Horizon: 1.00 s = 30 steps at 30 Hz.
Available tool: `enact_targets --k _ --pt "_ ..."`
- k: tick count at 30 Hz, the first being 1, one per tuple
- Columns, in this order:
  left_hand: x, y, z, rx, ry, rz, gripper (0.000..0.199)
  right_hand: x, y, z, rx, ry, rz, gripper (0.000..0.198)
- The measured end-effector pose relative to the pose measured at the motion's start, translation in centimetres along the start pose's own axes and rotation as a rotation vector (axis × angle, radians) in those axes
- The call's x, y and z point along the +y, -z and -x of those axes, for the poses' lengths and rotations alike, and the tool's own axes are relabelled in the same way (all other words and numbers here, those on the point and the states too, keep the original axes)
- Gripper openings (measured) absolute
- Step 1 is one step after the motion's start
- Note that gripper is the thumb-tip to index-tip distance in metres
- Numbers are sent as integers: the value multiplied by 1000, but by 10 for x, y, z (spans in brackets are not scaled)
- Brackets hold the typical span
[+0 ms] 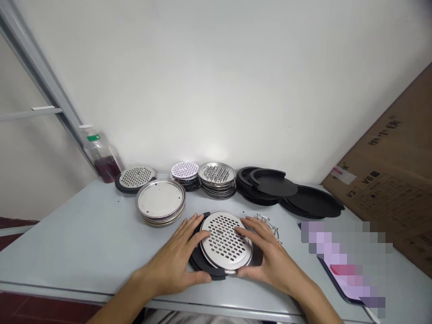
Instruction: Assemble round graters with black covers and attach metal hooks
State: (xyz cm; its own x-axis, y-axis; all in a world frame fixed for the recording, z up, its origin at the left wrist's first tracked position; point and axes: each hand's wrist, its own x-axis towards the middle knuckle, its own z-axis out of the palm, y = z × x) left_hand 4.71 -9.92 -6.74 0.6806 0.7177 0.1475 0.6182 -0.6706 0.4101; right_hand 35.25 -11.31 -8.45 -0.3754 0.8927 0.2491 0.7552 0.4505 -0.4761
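Observation:
Near the front edge of the table, a round metal perforated disc with a raised rim lies partly over a black round holder. My left hand grips the black holder from the left, thumb at the near rim and a fingertip touching the disc. From the right, my right hand grips the disc's edge, with one fingertip on its holes and the thumb at its near side. The undersides of both pieces are hidden. Just behind my right hand lie several small wire clips.
Behind stand a stack of metal plates, a grater-disc stack, a smaller disc pile, an assembled disc and black holders. A bottle is left; a phone and cardboard box are right.

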Motion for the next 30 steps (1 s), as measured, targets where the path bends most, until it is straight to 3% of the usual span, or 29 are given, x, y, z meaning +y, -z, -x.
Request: enact_targets --k 6,13,19,23,30 --pt "-2 -2 0 9 60 75 83 -5 -2 0 -35 -38 -23 84" --pt "-5 -5 1 -15 135 107 109 -7 -5 0 -45 -43 -23 87" --pt "-4 -5 2 -17 91 41 91 -7 1 1 -93 -37 -45 80" --pt "-5 -7 3 -1 169 57 109 -8 1 2 -96 -43 -63 80" --pt "-8 -11 1 65 122 49 121 -12 -3 0 -17 -2 -74 84"
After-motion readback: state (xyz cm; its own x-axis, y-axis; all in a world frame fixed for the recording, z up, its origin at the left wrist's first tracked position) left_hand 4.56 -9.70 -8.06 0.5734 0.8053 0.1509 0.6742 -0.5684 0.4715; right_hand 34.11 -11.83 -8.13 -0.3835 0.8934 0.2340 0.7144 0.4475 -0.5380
